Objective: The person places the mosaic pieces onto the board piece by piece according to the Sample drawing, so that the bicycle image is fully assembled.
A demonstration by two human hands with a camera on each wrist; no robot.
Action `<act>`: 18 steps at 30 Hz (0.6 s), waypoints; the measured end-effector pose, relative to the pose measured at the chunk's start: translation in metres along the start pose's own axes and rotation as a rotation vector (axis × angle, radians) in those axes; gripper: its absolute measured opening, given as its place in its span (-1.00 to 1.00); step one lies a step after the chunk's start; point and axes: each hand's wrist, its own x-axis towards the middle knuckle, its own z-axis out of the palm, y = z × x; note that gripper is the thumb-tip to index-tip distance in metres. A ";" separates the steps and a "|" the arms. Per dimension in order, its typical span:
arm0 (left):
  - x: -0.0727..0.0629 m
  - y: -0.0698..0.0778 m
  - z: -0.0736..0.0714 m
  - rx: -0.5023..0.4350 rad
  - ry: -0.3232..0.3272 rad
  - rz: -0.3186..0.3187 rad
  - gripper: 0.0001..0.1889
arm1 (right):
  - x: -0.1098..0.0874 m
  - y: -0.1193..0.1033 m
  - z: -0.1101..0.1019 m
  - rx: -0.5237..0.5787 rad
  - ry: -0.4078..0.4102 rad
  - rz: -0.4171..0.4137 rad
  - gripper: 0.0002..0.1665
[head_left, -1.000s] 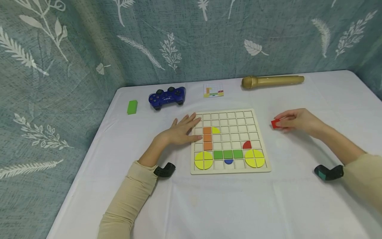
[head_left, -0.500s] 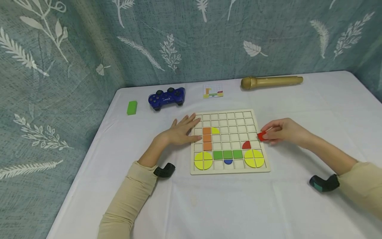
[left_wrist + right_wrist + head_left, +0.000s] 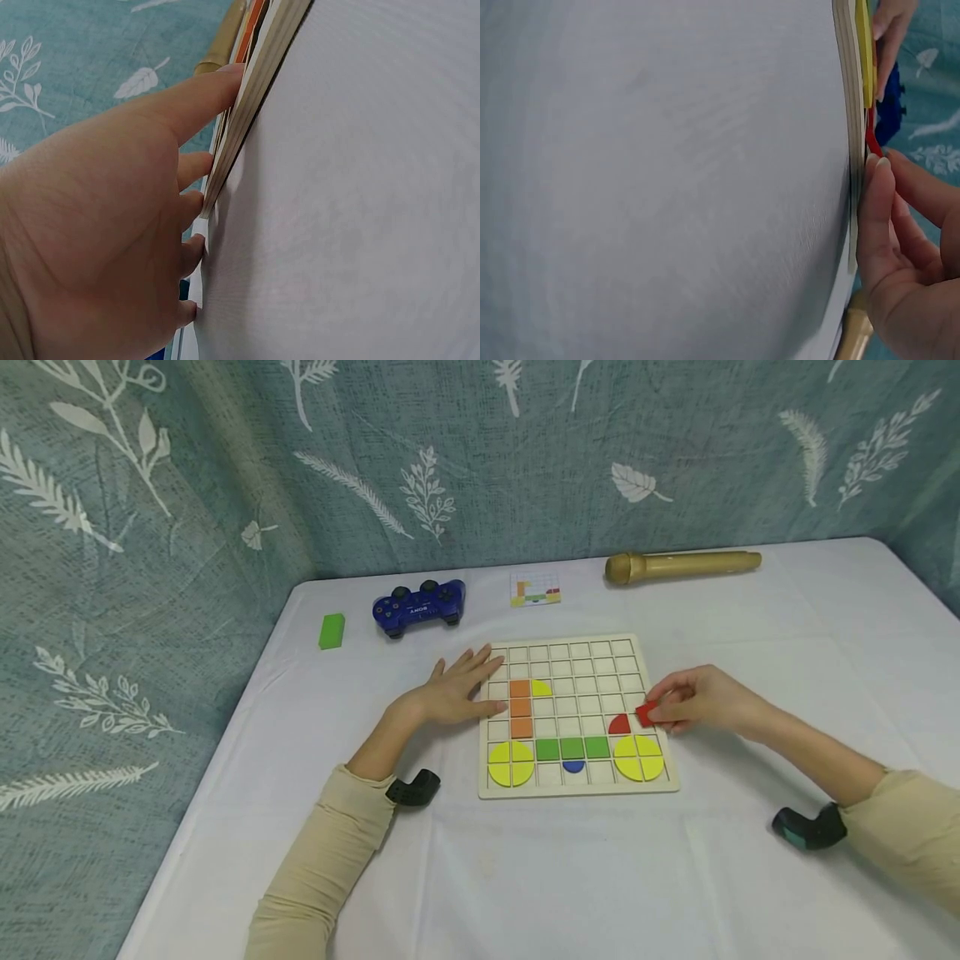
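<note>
A pale wooden grid board (image 3: 558,781) lies on the white table with coloured tiles in its cells. My right hand (image 3: 701,700) pinches a red square tile (image 3: 646,714) between thumb and fingers, over the board's right side. That tile is just right of a red quarter-circle tile (image 3: 619,724) and above a yellow circle (image 3: 639,758) made of quarter pieces. In the right wrist view the tile shows edge-on at the fingertips. My left hand (image 3: 450,692) rests with spread fingers on the board's left edge, thumb beside a column of orange square tiles (image 3: 521,708).
Behind the board lie a small pattern card (image 3: 536,587), a blue game controller (image 3: 420,606) and a gold microphone (image 3: 684,566). A green block (image 3: 332,631) is at the far left. A leaf-print curtain (image 3: 525,468) hangs along the table's back edge.
My right hand has moved left and toward me, carrying the red square tile from the table beside the board to over its right columns. The left hand has stayed put.
</note>
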 end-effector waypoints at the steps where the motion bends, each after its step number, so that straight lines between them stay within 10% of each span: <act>1: 0.000 0.000 0.000 0.000 0.001 0.003 -0.16 | 0.000 0.000 0.001 -0.015 0.002 -0.005 -0.55; 18: -0.002 0.000 0.000 -0.004 0.006 0.013 -0.17 | -0.001 -0.005 0.007 -0.104 -0.017 -0.015 -0.61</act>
